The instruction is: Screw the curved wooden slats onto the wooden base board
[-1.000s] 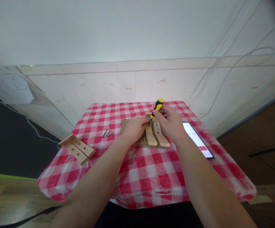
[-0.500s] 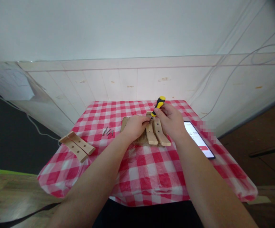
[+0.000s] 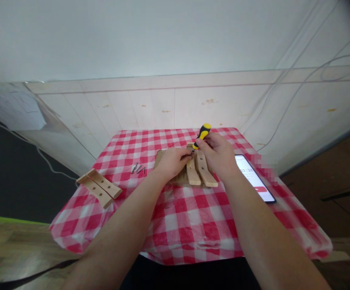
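In my right hand (image 3: pixel 220 153) is a yellow-and-black screwdriver (image 3: pixel 203 131), tilted, its tip pointing down at a pale wooden piece (image 3: pixel 193 175) with drilled holes. My left hand (image 3: pixel 172 161) is closed, thumb and fingertips pinched together right beside the screwdriver's tip; whatever they hold is too small and covered to make out. A second wooden piece (image 3: pixel 205 171) with holes lies alongside, to the right. Both rest on a brown cardboard sheet (image 3: pixel 175 182), partly hidden by my left hand.
Several screws (image 3: pixel 138 168) lie left of the cardboard on the red-and-white checked tablecloth (image 3: pixel 181 221). At the table's left edge sits another pair of joined wooden pieces (image 3: pixel 99 187). A phone (image 3: pixel 255 177) showing a timer lies near my right forearm. A wall (image 3: pixel 163 106) stands behind the table.
Hands, screwdriver and wooden pieces hold almost the same position. Only a slight shift of the whole view shows.
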The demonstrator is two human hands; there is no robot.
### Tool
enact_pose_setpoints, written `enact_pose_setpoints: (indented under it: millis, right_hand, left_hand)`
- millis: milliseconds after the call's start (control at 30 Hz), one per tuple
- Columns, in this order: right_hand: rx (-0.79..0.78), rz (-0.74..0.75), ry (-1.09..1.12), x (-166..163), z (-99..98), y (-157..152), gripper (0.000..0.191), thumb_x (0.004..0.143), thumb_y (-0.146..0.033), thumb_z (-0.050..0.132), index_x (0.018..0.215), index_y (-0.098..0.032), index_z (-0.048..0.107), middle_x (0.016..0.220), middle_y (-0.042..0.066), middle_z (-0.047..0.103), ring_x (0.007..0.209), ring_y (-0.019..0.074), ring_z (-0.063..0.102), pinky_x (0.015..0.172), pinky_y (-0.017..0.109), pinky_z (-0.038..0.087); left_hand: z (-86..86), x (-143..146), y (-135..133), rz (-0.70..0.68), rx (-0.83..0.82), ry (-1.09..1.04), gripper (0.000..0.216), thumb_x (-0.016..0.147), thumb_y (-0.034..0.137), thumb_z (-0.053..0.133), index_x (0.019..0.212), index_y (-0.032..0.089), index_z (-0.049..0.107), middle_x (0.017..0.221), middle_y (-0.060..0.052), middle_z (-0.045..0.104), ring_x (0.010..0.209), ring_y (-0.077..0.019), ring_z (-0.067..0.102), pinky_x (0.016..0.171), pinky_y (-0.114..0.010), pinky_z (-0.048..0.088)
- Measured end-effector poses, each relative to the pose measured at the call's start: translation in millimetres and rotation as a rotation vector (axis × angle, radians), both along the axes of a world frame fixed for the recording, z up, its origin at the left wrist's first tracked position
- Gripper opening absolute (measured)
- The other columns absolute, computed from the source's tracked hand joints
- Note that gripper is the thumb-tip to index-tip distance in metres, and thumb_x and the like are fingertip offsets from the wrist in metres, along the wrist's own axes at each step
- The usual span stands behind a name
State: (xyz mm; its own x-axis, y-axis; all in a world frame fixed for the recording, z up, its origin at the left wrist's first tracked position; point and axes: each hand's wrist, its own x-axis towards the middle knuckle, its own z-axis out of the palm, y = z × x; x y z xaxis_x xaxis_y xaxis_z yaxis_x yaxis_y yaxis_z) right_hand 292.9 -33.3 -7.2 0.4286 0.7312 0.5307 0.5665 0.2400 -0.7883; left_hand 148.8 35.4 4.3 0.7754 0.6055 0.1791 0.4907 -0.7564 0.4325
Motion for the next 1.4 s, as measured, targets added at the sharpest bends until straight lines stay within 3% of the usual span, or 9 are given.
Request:
enact_pose_setpoints:
  millis: [167, 533, 667, 800, 967, 1167, 1400]
  right_hand:
    - [0.010, -0.011, 0.033, 1.2, -3.3, 2.3, 0.023, 0.082, -0.043, 0.060, 0.087, -0.021, 0.063, 0.083, 0.004, 0.070, 0.077, 0.0213, 0.066, 0.070, 0.039, 0.053]
    - [0.074, 0.173, 0.227, -1.6, -9.8, 6.1, 0.029, 0.086, -0.035, 0.057, 0.113, -0.026, 0.061, 0.107, 0.004, 0.069, 0.100, 0.0208, 0.065, 0.092, 0.045, 0.051]
    - [0.092, 0.175, 0.255, -2.0, -13.6, 7.2, 0.054, 0.086, -0.034, 0.055, 0.139, -0.034, 0.041, 0.113, 0.003, 0.068, 0.099, 0.0205, 0.066, 0.091, 0.046, 0.052]
    - [0.108, 0.183, 0.239, -2.3, -13.2, 6.1, 0.065, 0.088, -0.036, 0.054, 0.146, -0.038, 0.026, 0.125, 0.004, 0.063, 0.109, 0.0221, 0.062, 0.094, 0.048, 0.051]
    - [0.128, 0.183, 0.153, -1.8, -11.0, 3.7, 0.059, 0.088, -0.037, 0.053, 0.143, -0.040, 0.032, 0.127, 0.004, 0.061, 0.110, 0.0223, 0.061, 0.094, 0.048, 0.051]
    - [0.106, 0.045, 0.083, -0.1, -12.0, 3.6, 0.052, 0.084, -0.039, 0.058, 0.134, -0.036, 0.043, 0.113, 0.005, 0.062, 0.092, 0.0224, 0.065, 0.079, 0.043, 0.057]
    - [0.062, -0.010, 0.000, -10.5, -1.5, -5.4, 0.046, 0.088, -0.039, 0.052, 0.133, -0.034, 0.045, 0.111, 0.005, 0.065, 0.094, 0.0225, 0.065, 0.085, 0.044, 0.054]
  left_hand:
    - [-4.0, 0.9, 3.5, 0.020, 0.012, 0.001, 0.024, 0.089, 0.029, 0.052, 0.101, 0.024, 0.073, 0.098, -0.003, 0.073, 0.089, -0.0194, 0.065, 0.078, -0.027, 0.047]
    - [-5.0, -0.2, 5.3, 0.043, -0.005, 0.002, 0.025, 0.089, 0.033, 0.053, 0.103, 0.027, 0.073, 0.100, -0.001, 0.074, 0.091, -0.0197, 0.066, 0.082, -0.028, 0.047]
    - [-4.4, 0.2, 5.1, 0.035, -0.025, 0.004, 0.025, 0.089, 0.031, 0.053, 0.105, 0.028, 0.073, 0.102, -0.001, 0.074, 0.093, -0.0200, 0.065, 0.085, -0.029, 0.048]
    - [-3.9, 0.5, 3.8, 0.030, -0.050, -0.009, 0.025, 0.089, 0.028, 0.054, 0.107, 0.028, 0.072, 0.106, -0.002, 0.073, 0.097, -0.0191, 0.064, 0.089, -0.029, 0.047]
    - [-4.8, 0.4, 3.6, 0.033, -0.048, -0.019, 0.025, 0.089, 0.027, 0.054, 0.107, 0.028, 0.072, 0.106, -0.002, 0.073, 0.097, -0.0191, 0.064, 0.091, -0.029, 0.046]
    - [-5.1, -0.4, 4.3, 0.029, -0.069, -0.030, 0.026, 0.088, 0.026, 0.055, 0.108, 0.027, 0.071, 0.104, -0.001, 0.073, 0.095, -0.0185, 0.064, 0.088, -0.028, 0.047]
    - [-3.1, -0.7, 4.0, 0.015, -0.073, -0.018, 0.024, 0.088, 0.029, 0.054, 0.103, 0.025, 0.072, 0.101, -0.002, 0.073, 0.092, -0.0188, 0.064, 0.085, -0.028, 0.047]
